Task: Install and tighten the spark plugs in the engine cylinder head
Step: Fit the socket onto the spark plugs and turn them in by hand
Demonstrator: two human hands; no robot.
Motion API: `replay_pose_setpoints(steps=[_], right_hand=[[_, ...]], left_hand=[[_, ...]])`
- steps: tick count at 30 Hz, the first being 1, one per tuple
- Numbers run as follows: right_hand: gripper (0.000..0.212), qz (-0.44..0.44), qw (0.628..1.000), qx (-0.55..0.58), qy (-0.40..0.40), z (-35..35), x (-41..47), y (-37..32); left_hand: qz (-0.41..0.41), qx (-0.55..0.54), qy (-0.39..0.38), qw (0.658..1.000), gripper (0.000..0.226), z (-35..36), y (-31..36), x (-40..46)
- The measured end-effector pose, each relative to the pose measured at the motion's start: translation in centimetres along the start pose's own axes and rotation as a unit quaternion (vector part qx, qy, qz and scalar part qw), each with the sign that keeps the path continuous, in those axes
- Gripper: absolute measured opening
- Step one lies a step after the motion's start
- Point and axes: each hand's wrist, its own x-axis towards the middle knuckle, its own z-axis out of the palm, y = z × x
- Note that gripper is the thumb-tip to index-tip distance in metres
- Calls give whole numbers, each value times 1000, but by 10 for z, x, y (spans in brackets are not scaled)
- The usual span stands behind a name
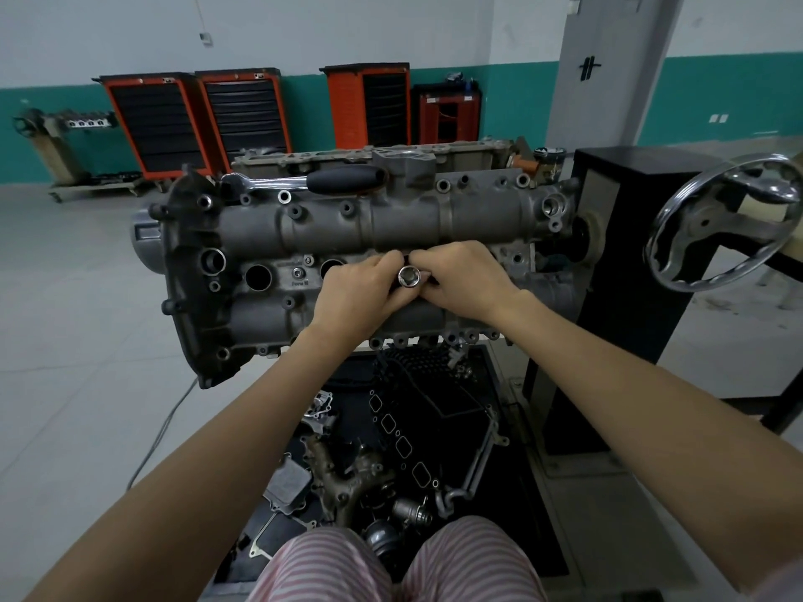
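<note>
At the middle of the cylinder head, which is held on an engine stand with its top face turned toward the camera, both hands meet over one of the plug wells. The left hand and the right hand have their fingers curled in around a chrome socket, whose open hex end points up at the camera. The socket stands between the fingertips of the two hands, and its lower part is hidden, so whether a spark plug sits inside it cannot be told. It seems to stand in the third well from the left, though the hands cover that spot.

To the left of the hands two plug wells show as dark round holes in the row along the head's centre; the second is partly covered by the left hand. On the far upper edge of the head a ratchet wrench lies on its side, chrome shaft to the left and black handle to the right, well apart from the hands.

To the right a chrome handwheel stands out from the black stand column. Below the head a dark tray on the floor holds loose engine parts and gaskets. Against the far wall stand orange tool cabinets.
</note>
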Motion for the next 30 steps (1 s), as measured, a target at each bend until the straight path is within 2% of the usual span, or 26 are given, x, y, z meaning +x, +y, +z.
replay_pose_setpoints(steps=[4, 12, 20, 30], right_hand=[[13, 9, 1000, 1, 10, 0, 0, 0], [16, 17, 999, -28, -29, 3, 0, 2], [6, 6, 1000, -20, -16, 0, 0, 0], [17, 21, 999, -14, -21, 1, -1, 0]], left_hand=[[11, 0, 8, 1000, 39, 1, 1, -1], [19, 2, -11, 1000, 33, 0, 2, 0], [2, 6, 9, 1000, 37, 3, 0, -1], [8, -27, 1, 1000, 32, -2, 2, -1]])
